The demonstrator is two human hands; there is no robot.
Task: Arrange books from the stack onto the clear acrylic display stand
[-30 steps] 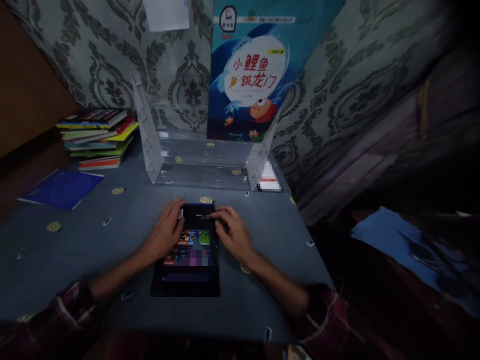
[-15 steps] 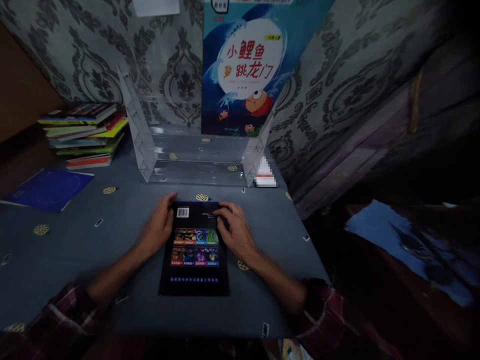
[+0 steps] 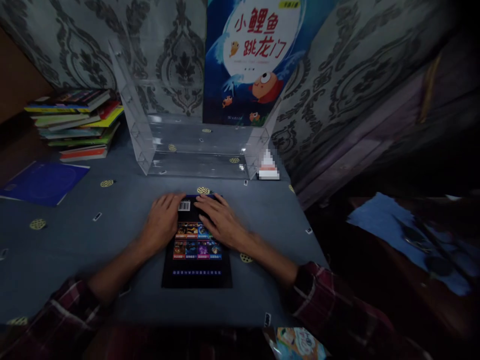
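Observation:
A black book [image 3: 197, 279] lies flat on the table, back cover up, with a barcode at its far edge and two rows of small coloured pictures. At its upper left, my left hand [image 3: 163, 222] rests over the edge, fingers stretched forward and its thumb side on the cover. My right hand [image 3: 221, 222] lies flat across the upper right of the cover, fingers spread and pointing toward the barcode. Part of the pictures is hidden beneath it. Neither hand is closed round the book.
Beyond the book stands a clear acrylic rack [image 3: 198, 165]. A blue picture book [image 3: 243, 107] with fish is upright at its right side. Left are a stack of books [image 3: 78, 122] and a blue booklet [image 3: 47, 182]. A pixelated white object [image 3: 268, 167] sits right of the rack.
My right hand has moved left and inward from the book's right edge onto its cover. My left hand has come slightly over the left edge. The view has shifted a little.

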